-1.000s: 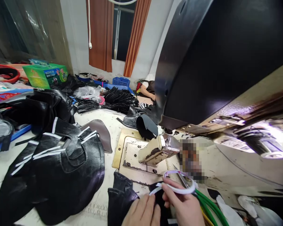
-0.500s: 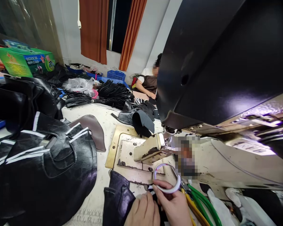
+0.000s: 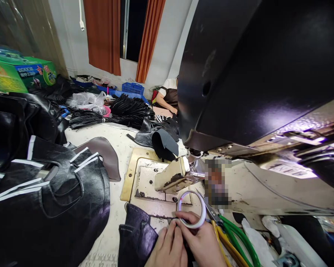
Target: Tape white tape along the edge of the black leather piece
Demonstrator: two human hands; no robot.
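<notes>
My right hand [image 3: 202, 243] holds a thin white tape roll [image 3: 191, 209] upright, just in front of the sewing machine's cylinder arm [image 3: 174, 177]. My left hand [image 3: 168, 247] presses down on a black leather piece [image 3: 135, 235] at the table's near edge, its fingertips touching the tape end beside my right thumb. The huge black machine head [image 3: 256, 70] fills the upper right of the view.
A heap of black leather panels with white tape strips [image 3: 44, 193] lies at the left. Scissors with green and yellow handles [image 3: 228, 231] lie right of my hand. Black strap bundles [image 3: 128, 111], a green box [image 3: 19, 72] and a seated person [image 3: 168, 98] are further back.
My right hand has brought the tape roll left and lower, closer to the leather piece, and tilted it upright. My left hand now meets it at the tape end. The view shifted.
</notes>
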